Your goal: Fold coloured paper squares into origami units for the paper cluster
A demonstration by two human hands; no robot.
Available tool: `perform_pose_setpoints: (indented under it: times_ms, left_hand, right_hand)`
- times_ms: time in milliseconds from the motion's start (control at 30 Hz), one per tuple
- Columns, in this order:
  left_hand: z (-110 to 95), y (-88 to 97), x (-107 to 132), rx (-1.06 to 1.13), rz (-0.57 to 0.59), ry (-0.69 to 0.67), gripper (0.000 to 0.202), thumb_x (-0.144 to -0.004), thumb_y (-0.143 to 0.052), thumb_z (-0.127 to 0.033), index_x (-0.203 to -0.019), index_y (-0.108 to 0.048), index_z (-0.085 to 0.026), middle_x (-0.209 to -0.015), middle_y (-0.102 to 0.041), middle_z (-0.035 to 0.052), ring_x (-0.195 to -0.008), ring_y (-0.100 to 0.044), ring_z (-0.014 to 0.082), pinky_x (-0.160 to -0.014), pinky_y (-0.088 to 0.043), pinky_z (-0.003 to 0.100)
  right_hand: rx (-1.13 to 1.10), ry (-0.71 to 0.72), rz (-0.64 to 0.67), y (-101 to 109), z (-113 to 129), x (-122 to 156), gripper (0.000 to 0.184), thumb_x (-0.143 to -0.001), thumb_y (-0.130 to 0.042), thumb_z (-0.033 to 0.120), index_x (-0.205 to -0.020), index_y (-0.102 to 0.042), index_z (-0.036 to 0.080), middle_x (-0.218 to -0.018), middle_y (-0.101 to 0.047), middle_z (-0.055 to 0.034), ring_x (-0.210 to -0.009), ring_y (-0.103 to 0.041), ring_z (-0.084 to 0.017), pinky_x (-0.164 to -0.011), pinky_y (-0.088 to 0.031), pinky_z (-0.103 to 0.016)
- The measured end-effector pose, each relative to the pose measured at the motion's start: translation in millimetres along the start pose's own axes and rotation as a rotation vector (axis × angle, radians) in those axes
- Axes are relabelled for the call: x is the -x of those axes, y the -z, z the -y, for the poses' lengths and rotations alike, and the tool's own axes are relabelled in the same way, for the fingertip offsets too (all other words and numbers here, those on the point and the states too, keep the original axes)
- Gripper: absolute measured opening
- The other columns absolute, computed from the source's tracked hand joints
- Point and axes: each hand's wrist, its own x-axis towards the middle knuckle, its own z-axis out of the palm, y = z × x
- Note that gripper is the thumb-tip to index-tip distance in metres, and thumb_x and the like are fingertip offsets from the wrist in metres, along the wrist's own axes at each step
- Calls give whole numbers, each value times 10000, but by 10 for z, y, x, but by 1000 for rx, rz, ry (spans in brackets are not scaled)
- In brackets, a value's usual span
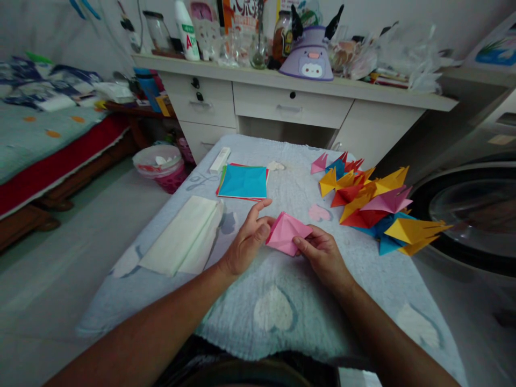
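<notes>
A folded piece of pink origami paper (pixel 285 235), roughly diamond-shaped with crease lines, is held just above the cloth-covered table. My right hand (pixel 321 252) pinches its lower right part, thumb on top and fingers beneath. At its left corner, my left hand (pixel 250 236) holds the edge between thumb and a bent finger, while the index finger sticks up and away. The fingertips behind the paper are hidden. Beyond my left hand lies a stack of square paper (pixel 244 181), with a blue sheet uppermost. Folded paper pieces (pixel 363 201) in yellow, red, blue and pink are heaped to the right.
A pale folded packet (pixel 183 234) and a narrow white box (pixel 220 160) lie on the table's left side. A pink wastebasket (pixel 159 164) stands on the floor at left. Behind is a white cabinet (pixel 278 105) crowded with bottles; a front-loading washer (pixel 475 196) is at right.
</notes>
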Motion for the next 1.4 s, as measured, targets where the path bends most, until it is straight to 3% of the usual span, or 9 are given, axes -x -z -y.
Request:
perform_pose_setpoints:
  times_ms: [133,267,467,733,867,1000,1100,1233,1400]
  left_hand:
    - [56,-23,-25,-149,12,63,635,-675,-810,-416,-1171,-481,-195,-941,-604,18,-807,-576,145,-702,-436,235]
    - [92,-24,-62,-312,-48,83,312,-754,-718,-418,-788,-575,-142,-693,-501,-38,-629,-456,97,-566,-344,201]
    - [83,14,-72,-358,-61,84,264,-775,-681,-364,-687,-565,-143,-601,-430,-61,-563,-383,78,-525,-292,194]
    - [109,-42,-76,-117,-122,91,390,-669,-783,-316,-961,-585,-153,-802,-604,-18,-678,-549,102,-624,-426,202]
    - [164,-48,-71,-47,-78,186,390,-664,-789,-332,-926,-581,-132,-728,-583,-32,-622,-537,95,-581,-412,200]
    - [195,-37,-76,-145,-94,152,306,-695,-751,-264,-910,-581,-128,-720,-579,-38,-618,-541,88,-569,-398,187]
    - [203,-29,-79,-209,-112,112,457,-710,-710,-181,-1123,-516,-159,-783,-615,-27,-672,-604,110,-604,-447,196]
    - [237,-10,-73,-361,-155,60,716,-728,-676,-132,-1349,-335,-235,-996,-616,21,-660,-633,99,-616,-494,215]
    - [279,4,-41,-756,-180,-53,693,-702,-680,-81,-1311,-396,-246,-1204,-521,67,-733,-617,111,-688,-530,273]
  right_hand:
    - [-36,17,-39,11,-17,-8,178,-791,-730,353,-823,-645,200,-653,-593,33,-584,-543,-105,-579,-439,-228]
    - [-27,-10,-28,9,0,-8,231,-761,-758,359,-848,-614,201,-650,-609,37,-566,-564,-105,-570,-450,-226]
    - [9,-28,6,40,32,18,224,-806,-719,385,-815,-604,192,-631,-579,36,-561,-521,-100,-550,-402,-223]
    - [37,6,-35,37,31,20,210,-844,-681,384,-798,-604,195,-590,-534,46,-535,-465,-91,-538,-370,-220]
    - [59,8,-21,18,18,7,230,-834,-681,408,-800,-599,196,-597,-536,43,-530,-478,-98,-527,-384,-224]
    - [111,42,-15,15,-12,-8,259,-812,-697,391,-943,-557,218,-752,-617,20,-613,-550,-117,-563,-420,-229]
    - [229,82,-70,19,-25,-12,324,-846,-647,357,-1088,-464,244,-777,-638,26,-632,-564,-127,-562,-404,-228]
    - [518,143,-123,33,-32,-24,196,-880,-569,306,-1029,-463,238,-705,-604,43,-595,-530,-127,-568,-387,-243]
    - [852,200,-141,43,-47,-67,152,-832,-580,275,-970,-551,216,-762,-620,-9,-682,-563,-170,-670,-420,-308]
